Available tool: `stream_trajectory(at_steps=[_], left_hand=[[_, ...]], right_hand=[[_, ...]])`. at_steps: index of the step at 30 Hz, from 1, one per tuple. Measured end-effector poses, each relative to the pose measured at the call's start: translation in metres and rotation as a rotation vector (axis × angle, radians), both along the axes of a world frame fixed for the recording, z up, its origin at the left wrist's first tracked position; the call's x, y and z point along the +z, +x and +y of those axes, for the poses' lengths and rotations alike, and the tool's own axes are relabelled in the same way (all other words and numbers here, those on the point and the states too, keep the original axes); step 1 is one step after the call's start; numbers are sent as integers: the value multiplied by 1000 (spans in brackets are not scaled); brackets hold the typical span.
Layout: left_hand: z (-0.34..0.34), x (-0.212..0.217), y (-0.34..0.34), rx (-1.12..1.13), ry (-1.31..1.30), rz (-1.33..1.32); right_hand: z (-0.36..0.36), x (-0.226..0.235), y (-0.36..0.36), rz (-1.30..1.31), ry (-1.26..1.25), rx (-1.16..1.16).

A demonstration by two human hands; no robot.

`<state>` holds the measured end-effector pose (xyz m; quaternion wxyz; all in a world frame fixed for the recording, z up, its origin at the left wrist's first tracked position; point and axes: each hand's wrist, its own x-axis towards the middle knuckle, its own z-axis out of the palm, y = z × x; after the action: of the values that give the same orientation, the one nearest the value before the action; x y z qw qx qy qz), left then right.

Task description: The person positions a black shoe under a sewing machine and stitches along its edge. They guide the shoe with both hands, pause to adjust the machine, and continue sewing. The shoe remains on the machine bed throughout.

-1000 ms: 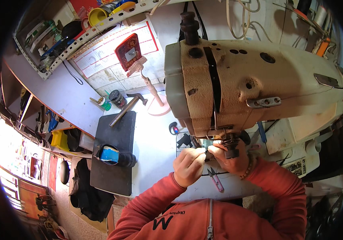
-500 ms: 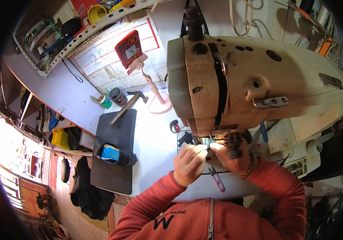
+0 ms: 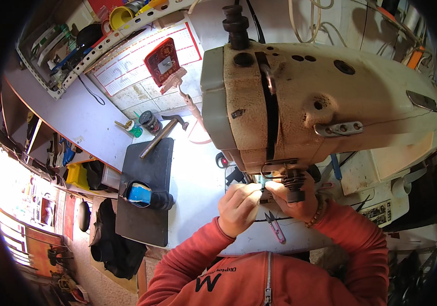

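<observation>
From the head view, both hands meet just under the head of the cream sewing machine [image 3: 320, 102]. The left hand [image 3: 239, 206] and right hand [image 3: 292, 199] have fingers pinched together at its needle area on something too small to tell. Pink-handled snips [image 3: 275, 227] lie on the counter [image 3: 198, 183] just below the machine, between the wrists.
</observation>
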<state>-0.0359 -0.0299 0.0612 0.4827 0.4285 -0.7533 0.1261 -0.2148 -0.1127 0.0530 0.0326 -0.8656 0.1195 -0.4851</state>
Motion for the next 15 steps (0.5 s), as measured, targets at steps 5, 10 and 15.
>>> stream_trajectory(at_steps=[5,10,15], left_hand=[[-1,4,1,-17,2,-11],[0,6,0,-6,8,-26],[-2,2,2,10,-14,-32]], right_hand=[[1,2,1,32,34,-2],[10,25,-16,91,-78,-4],[35,119,-161,131,-112,-405]])
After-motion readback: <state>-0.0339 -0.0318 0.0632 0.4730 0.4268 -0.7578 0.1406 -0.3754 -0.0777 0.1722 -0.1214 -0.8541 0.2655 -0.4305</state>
